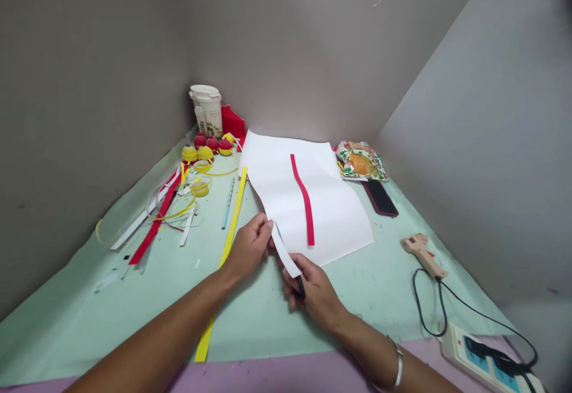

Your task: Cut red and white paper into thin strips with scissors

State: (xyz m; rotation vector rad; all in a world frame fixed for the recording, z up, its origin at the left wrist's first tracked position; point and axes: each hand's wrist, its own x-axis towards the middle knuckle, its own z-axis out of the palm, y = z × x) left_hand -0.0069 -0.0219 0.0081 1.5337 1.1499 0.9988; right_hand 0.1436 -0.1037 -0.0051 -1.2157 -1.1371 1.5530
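A large white sheet of paper [277, 167] lies on the table, its near left edge lifted. My left hand [251, 241] pinches that edge. In my right hand [313, 295] are scissors, whose black handle [299, 287] shows at the fingers; their blades are hidden under the paper. A narrow white strip [285, 255], partly cut from the sheet, curls over the right hand. On top of the sheet rests a wavy red strip [304, 199]. A long yellow strip [235, 220] runs beside the sheet and passes under my left forearm.
At the left are red and white strips [156, 226], yellow coils [199, 189] and a pen [227, 202]. Behind stand red and yellow balls [205, 153] and a white cup [210, 110]. To the right lie packets [363, 161], a phone [379, 197], a glue gun [424, 254] and a power strip [482, 363].
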